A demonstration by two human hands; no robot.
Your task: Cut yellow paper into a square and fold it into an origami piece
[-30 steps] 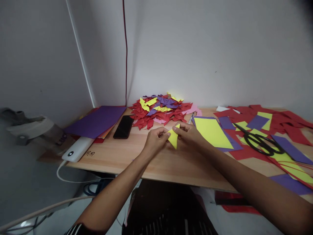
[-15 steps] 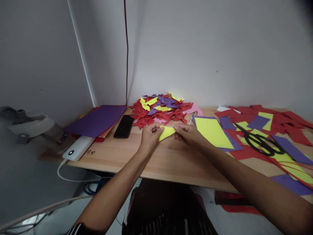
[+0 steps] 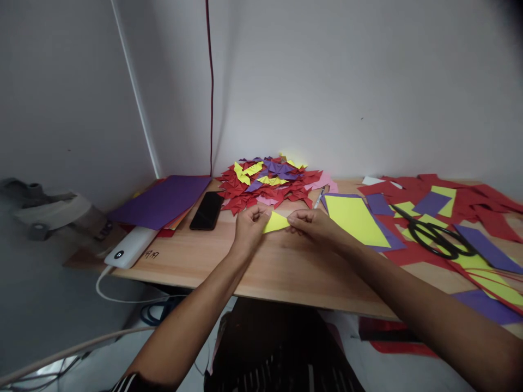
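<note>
Between my two hands is a small piece of folded yellow paper (image 3: 277,221), held just above the wooden table. My left hand (image 3: 250,224) pinches its left end between thumb and fingers. At its right tip, my right hand (image 3: 307,220) closes thumb and fingertips on the paper; part of that edge is hidden by the fingers. Right behind the hands lies a heap of folded paper pieces (image 3: 269,182) in red, purple, yellow and pink. A yellow sheet (image 3: 355,220) rests on purple paper beside my right hand.
Left of the hands lie a black phone (image 3: 207,210), a stack of purple sheets (image 3: 163,201) and a white power strip (image 3: 131,247). Black scissors (image 3: 437,237) sit among red, purple and yellow paper cuttings (image 3: 433,201) on the right. A pen (image 3: 319,198) lies by the heap.
The yellow paper now shows a more pointed, triangular outline toward the right. My right hand has shifted slightly left and down; my left hand keeps its pinch.
</note>
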